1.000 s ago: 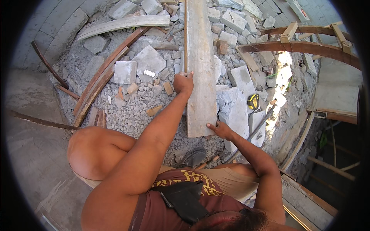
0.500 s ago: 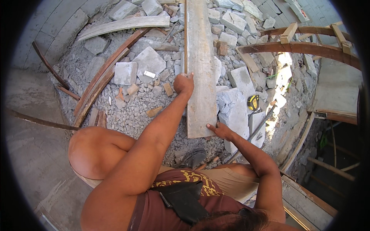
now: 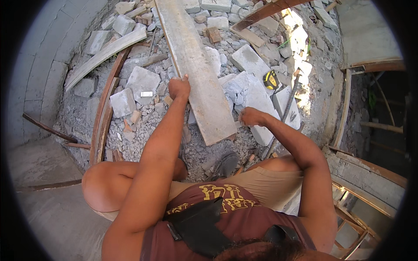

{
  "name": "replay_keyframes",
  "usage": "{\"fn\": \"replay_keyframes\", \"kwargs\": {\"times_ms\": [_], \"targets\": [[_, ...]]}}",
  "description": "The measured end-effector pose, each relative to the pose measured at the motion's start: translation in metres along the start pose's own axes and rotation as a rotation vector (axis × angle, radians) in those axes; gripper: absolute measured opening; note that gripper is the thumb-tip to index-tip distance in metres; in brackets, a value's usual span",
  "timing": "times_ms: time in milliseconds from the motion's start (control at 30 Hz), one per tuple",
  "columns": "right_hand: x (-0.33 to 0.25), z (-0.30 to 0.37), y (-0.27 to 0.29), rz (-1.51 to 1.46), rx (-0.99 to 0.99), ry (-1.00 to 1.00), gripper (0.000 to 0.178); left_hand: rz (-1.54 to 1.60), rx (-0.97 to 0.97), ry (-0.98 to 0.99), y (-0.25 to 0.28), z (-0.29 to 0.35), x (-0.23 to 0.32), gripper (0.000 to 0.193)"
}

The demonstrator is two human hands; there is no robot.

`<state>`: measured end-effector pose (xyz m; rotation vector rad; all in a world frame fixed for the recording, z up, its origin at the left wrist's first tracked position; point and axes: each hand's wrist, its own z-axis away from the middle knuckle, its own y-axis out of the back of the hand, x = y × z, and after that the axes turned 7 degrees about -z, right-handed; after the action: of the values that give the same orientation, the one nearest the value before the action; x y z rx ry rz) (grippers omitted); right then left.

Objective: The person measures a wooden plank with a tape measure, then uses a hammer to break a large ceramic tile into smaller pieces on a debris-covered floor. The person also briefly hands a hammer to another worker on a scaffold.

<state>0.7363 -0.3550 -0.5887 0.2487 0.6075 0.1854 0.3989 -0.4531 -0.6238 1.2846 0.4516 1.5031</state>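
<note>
A long grey wooden plank lies slanted over the rubble, its near end pointing toward my feet. My left hand is closed on the plank's left edge, thumb on top. To the right of the plank, apart from it, my right hand hangs over a broken concrete block. Its fingers are curled, and whatever they may hold is hidden. A yellow and black tape measure rests on the blocks beyond that hand.
Curved wooden strips and a pale board lie at the left. A small white box sits on a flat concrete piece. A dark rod leans at the right, near a wood-edged opening.
The plank has swung so its far end points further left. My right hand has come off its near end and curled up. The whole view has shifted too.
</note>
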Motion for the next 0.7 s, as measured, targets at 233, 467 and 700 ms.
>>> {"fn": "replay_keyframes", "kwargs": {"times_ms": [233, 467, 700], "targets": [[0.002, 0.097, 0.058, -0.876, 0.211, 0.15, 0.032, -0.125, -0.021, -0.194, 0.0, -0.025, -0.003, 0.055], [0.06, 0.148, 0.012, -1.236, 0.569, 0.231, 0.036, -0.41, 0.159, -0.544, 0.008, -0.016, 0.012, 0.036], [0.096, 0.127, -0.11, -1.593, 0.584, 0.283, 0.032, -0.557, 0.161, -0.653, 0.008, -0.004, 0.022, 0.03]]}}
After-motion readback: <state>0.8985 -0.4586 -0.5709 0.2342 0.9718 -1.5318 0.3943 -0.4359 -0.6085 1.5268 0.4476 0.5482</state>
